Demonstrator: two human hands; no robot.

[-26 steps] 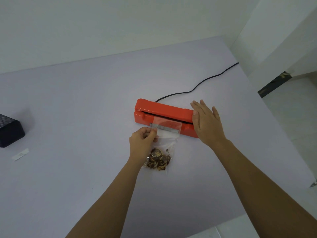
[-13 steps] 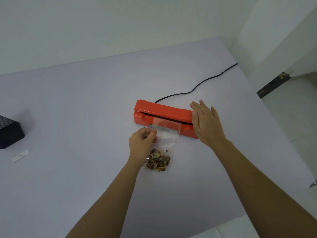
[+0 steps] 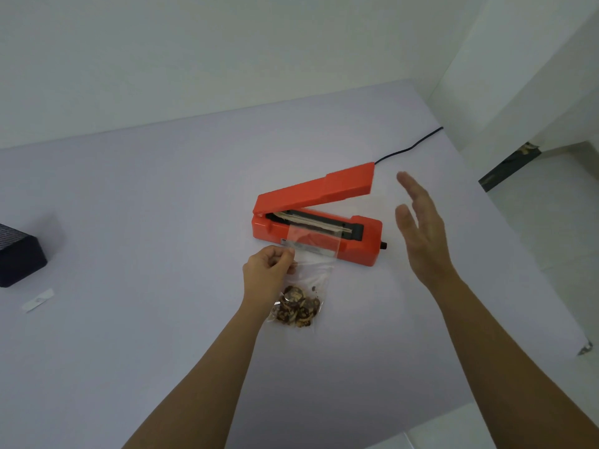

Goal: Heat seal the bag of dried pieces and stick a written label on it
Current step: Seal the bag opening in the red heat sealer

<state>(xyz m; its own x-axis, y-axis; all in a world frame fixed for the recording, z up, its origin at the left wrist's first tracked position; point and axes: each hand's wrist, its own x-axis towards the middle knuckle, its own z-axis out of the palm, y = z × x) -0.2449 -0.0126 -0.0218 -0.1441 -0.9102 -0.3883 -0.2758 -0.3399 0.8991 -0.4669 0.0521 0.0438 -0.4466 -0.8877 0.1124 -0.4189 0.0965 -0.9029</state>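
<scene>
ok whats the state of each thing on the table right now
sealer: lid raised, open
bag: top edge lying over the sealer bar, dried pieces at the bottom
left hand: pinching the bag's left edge
right hand: open, off the sealer, holding nothing
cord: attached, trailing off the table

Pale lilac-grey matte worktop (image 3: 146,205) fills most of the view, pushed up against a plain white wall (image 3: 194,53). Dark navy ribbed rectangular box (image 3: 17,254) at the far left edge, partly cropped. White tiled floor (image 3: 544,222) on the right past the worktop edge, with a dark strip (image 3: 509,168) at the wall base.
</scene>
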